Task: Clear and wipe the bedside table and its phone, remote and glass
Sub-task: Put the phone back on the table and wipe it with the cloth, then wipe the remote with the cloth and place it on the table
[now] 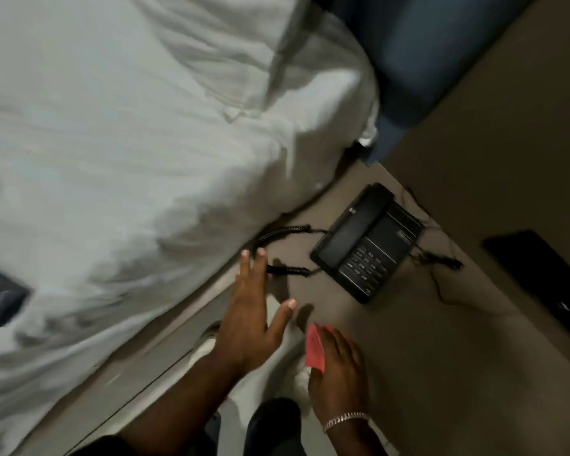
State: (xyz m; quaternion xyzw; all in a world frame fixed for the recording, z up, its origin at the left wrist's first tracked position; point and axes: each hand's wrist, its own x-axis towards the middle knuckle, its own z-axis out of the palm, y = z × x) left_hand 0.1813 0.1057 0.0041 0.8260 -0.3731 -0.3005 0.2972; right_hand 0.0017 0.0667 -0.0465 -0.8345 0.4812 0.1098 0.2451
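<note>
A black desk phone (367, 243) with its handset on the cradle sits on the brown bedside table (425, 340). Its coiled cord (282, 233) loops out to the left toward the bed. My left hand (250, 319) hovers open, fingers spread, just left of the table's near corner, with its fingertips close to the cord. My right hand (338, 360) rests flat on the table's front edge, pressing a pink cloth (315, 350) under the palm. A dark flat object (0, 297), possibly the remote, lies on the bed at the far left. No glass is in view.
A white rumpled duvet (129, 143) covers the bed on the left. A blue padded headboard (425, 54) stands at the top. A black flat object (547, 284) lies at the table's right edge. Thin wires (438, 261) trail behind the phone. White shoes (204, 343) show below.
</note>
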